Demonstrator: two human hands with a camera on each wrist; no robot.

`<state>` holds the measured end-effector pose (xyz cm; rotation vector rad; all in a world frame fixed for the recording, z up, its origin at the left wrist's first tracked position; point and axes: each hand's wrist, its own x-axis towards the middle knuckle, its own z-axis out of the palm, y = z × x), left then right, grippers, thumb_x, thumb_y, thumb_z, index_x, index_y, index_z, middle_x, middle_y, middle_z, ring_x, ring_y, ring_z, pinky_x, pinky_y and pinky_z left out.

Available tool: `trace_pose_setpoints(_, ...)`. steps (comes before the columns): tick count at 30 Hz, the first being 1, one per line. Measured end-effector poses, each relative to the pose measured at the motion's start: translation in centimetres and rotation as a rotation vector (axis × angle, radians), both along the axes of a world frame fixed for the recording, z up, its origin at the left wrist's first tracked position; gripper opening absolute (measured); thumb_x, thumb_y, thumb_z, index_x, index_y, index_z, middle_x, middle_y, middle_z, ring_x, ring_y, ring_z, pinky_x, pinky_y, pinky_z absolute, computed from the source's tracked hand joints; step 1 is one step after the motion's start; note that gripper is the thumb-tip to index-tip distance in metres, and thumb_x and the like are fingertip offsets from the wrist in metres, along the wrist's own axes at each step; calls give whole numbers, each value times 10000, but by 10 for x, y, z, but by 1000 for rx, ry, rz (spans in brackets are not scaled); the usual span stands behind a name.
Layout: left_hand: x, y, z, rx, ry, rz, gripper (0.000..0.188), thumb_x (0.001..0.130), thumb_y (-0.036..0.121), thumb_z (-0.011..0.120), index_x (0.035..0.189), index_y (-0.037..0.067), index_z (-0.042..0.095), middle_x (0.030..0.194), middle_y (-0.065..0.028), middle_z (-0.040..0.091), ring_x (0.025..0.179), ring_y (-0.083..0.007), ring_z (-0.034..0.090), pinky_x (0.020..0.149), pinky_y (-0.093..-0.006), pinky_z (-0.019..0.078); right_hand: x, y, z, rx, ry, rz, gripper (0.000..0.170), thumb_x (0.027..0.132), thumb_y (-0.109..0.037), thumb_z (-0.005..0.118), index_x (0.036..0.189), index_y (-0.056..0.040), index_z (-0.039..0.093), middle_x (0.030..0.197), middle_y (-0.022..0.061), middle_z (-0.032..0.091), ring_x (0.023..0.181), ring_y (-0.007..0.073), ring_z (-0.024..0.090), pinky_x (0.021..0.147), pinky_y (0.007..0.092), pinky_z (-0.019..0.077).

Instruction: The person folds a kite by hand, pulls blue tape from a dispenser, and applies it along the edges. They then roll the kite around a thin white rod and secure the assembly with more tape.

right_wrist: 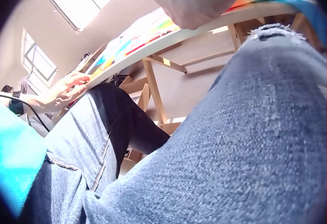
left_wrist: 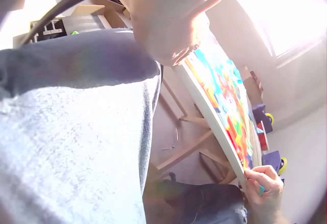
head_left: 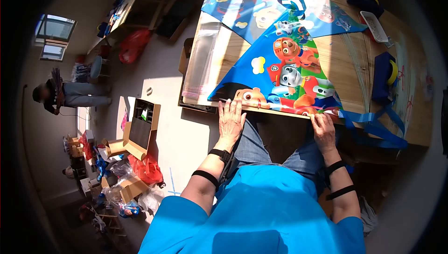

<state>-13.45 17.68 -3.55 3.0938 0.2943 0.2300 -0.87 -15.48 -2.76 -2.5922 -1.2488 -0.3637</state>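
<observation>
A triangular kite printed with cartoon dogs lies on the wooden table, its straight lower edge along the table's near edge. My left hand rests at that edge's left corner, fingers extended over it. At the right end, my right hand pinches the kite's edge between thumb and bent fingers, which the left wrist view shows from the side. Blue ribbon strips trail from the table beside the right hand. Another printed kite lies farther back, partly under the first.
Two tape dispensers and a white tray stand at the right, near thin rods. Clear plastic sleeves lie at the table's left. Open cartons and a red bag sit on the floor. Another person stands far left.
</observation>
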Motion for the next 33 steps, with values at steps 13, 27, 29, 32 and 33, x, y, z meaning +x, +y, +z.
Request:
trace_pose_setpoints(13,-25,43,-13,75,25,-5,521,899,204,604,1394,93,485,1461,-70,422,1378,-290,368,1194,-471,233,-2,-1,-6,11,-37,-41,314,763,-109,587,1041,-19,703,1027,91,637,1051,235,598,1095,427,393)
trace_pose_setpoints(27,72,-107,6,-121,228,-674,885,822,388,682,1508,19,261,1594,-130,216,1476,-285,205,1191,-419,237,-18,-3,-1,172,-44,-107,244,780,-128,612,980,-14,693,947,74,620,1015,242,593,1002,414,456)
trace_pose_setpoints(29,69,-109,10,-68,272,-656,895,829,427,675,1513,25,261,1601,-119,200,1483,-274,185,1197,-410,221,-33,-9,2,508,229,-667,175,832,-117,654,978,-26,687,937,61,621,903,232,624,832,370,517)
trace_pose_setpoints(32,69,-110,13,-75,280,-667,934,813,442,685,1515,14,242,1604,-132,183,1484,-284,178,1199,-412,217,-30,-31,-13,1069,875,-1002,283,901,-252,700,1017,5,672,737,45,630,548,93,535,506,243,446)
trace_pose_setpoints(33,69,-110,15,-78,274,-672,949,806,447,690,1516,12,234,1605,-134,178,1485,-286,176,1200,-412,216,-23,-36,-10,1292,1099,-1014,328,903,-275,707,1048,15,662,712,43,630,519,70,503,473,213,417)
